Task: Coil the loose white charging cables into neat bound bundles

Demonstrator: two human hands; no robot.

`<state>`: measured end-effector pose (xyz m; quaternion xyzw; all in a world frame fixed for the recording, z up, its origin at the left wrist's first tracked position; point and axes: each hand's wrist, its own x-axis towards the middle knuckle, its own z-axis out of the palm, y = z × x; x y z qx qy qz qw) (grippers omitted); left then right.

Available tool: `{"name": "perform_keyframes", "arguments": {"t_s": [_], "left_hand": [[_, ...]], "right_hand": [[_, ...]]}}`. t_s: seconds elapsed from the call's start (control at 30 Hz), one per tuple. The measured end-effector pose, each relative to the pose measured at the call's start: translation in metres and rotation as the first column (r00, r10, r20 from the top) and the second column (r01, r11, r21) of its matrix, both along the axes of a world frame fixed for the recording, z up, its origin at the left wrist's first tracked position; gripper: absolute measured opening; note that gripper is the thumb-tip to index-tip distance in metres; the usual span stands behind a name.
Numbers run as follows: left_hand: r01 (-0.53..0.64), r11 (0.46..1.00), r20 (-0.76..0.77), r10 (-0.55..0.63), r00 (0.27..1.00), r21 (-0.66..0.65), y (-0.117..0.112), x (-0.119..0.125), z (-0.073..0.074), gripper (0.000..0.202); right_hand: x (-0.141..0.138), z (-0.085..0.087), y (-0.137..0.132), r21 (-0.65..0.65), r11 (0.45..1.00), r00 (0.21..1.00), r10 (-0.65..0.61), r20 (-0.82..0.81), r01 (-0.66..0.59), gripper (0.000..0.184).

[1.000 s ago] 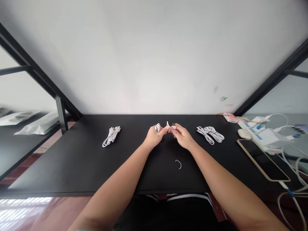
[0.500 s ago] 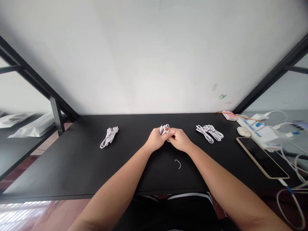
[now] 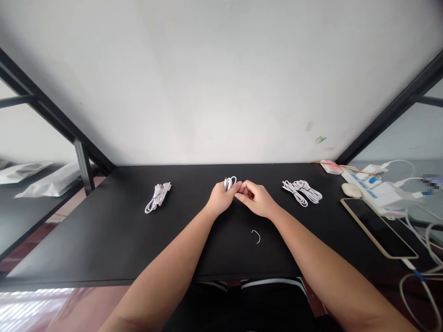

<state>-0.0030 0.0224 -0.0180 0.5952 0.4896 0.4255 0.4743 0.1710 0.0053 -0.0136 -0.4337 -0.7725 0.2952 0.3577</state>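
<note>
White cable coil, where's it at?
Over the back half of the black tabletop, in the left hand. That grip's closed on it, loops poking out the top.
Right hand?
Curled, tips up against the left hand. Can't tell if it pinches anything.
Room?
Good stretch left, up to a tied cable bundle. Less right: cable pair, then phone. Thin white tie lies nearer the front edge.
</note>
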Motion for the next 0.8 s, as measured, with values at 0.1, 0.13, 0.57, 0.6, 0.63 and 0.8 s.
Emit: {"name": "perform_keyframes", "arguments": {"t_s": [0.1, 0.13, 0.57, 0.6, 0.63, 0.8], "left_hand": [[0.072, 0.995, 0.002, -0.072, 0.997, -0.068, -0.0028, -0.0005, 0.005, 0.039], [0.056, 0.997, -0.022, -0.057, 0.998, -0.053, -0.0032, -0.0013, 0.006, 0.037], [0.166, 0.982, -0.376, -0.122, 0.919, 0.087, -0.0089, -0.0062, 0.0098, 0.026], [0.178, 0.98, -0.384, -0.133, 0.914, 0.085, -0.0093, -0.0061, 0.0103, 0.028], [0.192, 0.978, -0.394, -0.144, 0.908, 0.084, -0.0094, -0.0061, 0.0104, 0.029], [0.269, 0.96, -0.444, -0.209, 0.871, 0.077, -0.009, -0.0065, 0.0076, 0.028]], "right_hand": [[0.0002, -0.0015, 0.0008, -0.001, 1.0, 1.0, -0.009, 0.0, 0.009, 0.028], [0.0001, -0.0016, 0.001, 0.0, 1.0, 1.0, -0.012, -0.002, 0.012, 0.028], [0.0004, -0.004, 0.0037, -0.044, 0.998, 0.998, -0.035, -0.049, 0.033, 0.031], [0.0003, -0.0044, 0.004, -0.049, 0.998, 0.997, -0.049, -0.06, 0.046, 0.033], [0.0003, -0.0044, 0.0042, -0.054, 0.997, 0.996, -0.059, -0.065, 0.056, 0.035], [-0.0004, 0.0, 0.0024, -0.041, 0.998, 0.999, -0.051, 0.0, 0.051, 0.038]]}}
